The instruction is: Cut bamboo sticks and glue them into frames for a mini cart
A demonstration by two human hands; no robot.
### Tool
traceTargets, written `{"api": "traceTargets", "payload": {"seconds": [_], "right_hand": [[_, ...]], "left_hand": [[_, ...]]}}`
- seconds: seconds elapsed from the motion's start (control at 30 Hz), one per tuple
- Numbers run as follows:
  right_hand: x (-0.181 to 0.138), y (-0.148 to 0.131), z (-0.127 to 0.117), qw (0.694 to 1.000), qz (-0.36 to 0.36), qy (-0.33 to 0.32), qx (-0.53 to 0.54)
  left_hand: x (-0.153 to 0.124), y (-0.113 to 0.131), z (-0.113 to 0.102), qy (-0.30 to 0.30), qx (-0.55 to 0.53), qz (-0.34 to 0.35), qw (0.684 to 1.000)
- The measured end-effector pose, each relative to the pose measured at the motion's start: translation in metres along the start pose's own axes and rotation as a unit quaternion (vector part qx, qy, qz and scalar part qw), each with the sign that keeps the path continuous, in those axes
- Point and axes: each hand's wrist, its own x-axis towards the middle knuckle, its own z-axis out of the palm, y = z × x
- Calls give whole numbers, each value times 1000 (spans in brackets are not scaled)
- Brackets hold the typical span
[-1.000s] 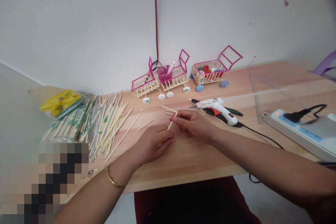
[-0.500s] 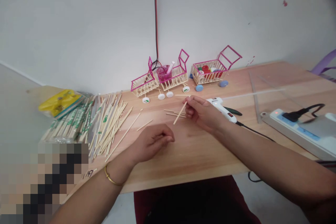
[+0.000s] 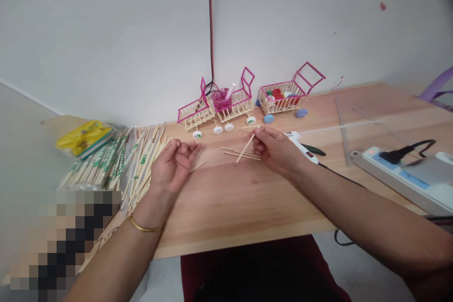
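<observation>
My right hand point(image 3: 272, 147) pinches a short wooden stick point(image 3: 245, 149) between thumb and fingertips, its free end slanting down to the left. Just under it, several cut sticks point(image 3: 233, 152) lie on the table. My left hand point(image 3: 173, 163) is turned partly palm up, fingers loosely bent and apart, with nothing seen in it. It is beside a pile of loose chopsticks point(image 3: 143, 163) and partly covers them. A short stick piece point(image 3: 197, 166) lies by its fingers. A white glue gun point(image 3: 300, 147) rests behind my right hand, partly hidden by it.
Three small stick-built carts with magenta rims, the left cart point(image 3: 194, 115), middle cart point(image 3: 235, 107) and right cart point(image 3: 283, 98), stand along the wall. A power strip point(image 3: 399, 177) lies at right. Wrapped chopsticks point(image 3: 97, 163) and a yellow packet point(image 3: 82, 138) sit at left.
My left hand has moved left and slightly up, turning its palm upward and loosening its fingers. The right hand, still pinching the stick, has shifted only slightly.
</observation>
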Motion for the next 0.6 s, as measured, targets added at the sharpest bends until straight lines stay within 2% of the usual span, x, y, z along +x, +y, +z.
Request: {"api": "traceTargets", "payload": {"seconds": [0.23, 0.33, 0.4, 0.47, 0.53, 0.6], "right_hand": [[0, 4, -2, 1000, -8, -9, -26], [2, 6, -3, 998, -27, -9, -63], [1, 3, -4, 992, -51, -3, -113], [-6, -7, -4, 977, -91, 12, -192], [-20, -20, -1, 940, -161, 29, -300], [-37, -32, 4, 922, -192, 11, -337]], "left_hand": [[-7, -4, 3, -60, 39, -15, 997], [-7, -9, 1, -63, 60, -20, 996], [-5, -10, 0, -41, 76, -11, 996], [-2, -10, -3, 9, 94, 18, 995], [2, -8, -6, 67, 109, 56, 990], [6, -4, -9, 107, 123, 89, 983]]}}
